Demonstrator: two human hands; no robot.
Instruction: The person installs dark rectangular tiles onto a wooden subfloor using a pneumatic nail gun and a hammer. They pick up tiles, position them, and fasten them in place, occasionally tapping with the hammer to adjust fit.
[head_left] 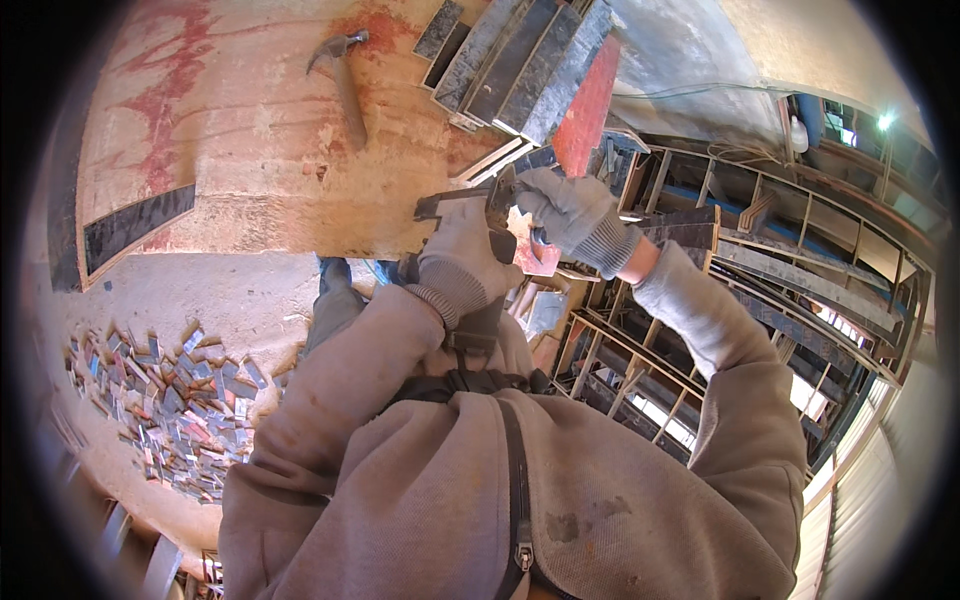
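Close in front of my chest is a dark angular tool (500, 200), perhaps a nail gun; its exact kind is partly hidden by my gloves. My left hand (465, 260), in a grey knit glove, is closed around its middle. The dark lower part of the tool shows below that hand, near my chest strap. My right hand (572, 212), also gloved, has its fingers curled in at the tool's upper right end. Beyond both hands, a claw hammer (346, 95) with a wooden handle lies on the worn wooden worktable (250, 160).
Dark-faced boards (515, 65) are stacked at the table's far right, beside a red panel (587, 105). A strip (140, 228) lies at the left edge. Offcuts (190, 410) are piled on the floor at left. Wooden frames (790, 270) fill the right side.
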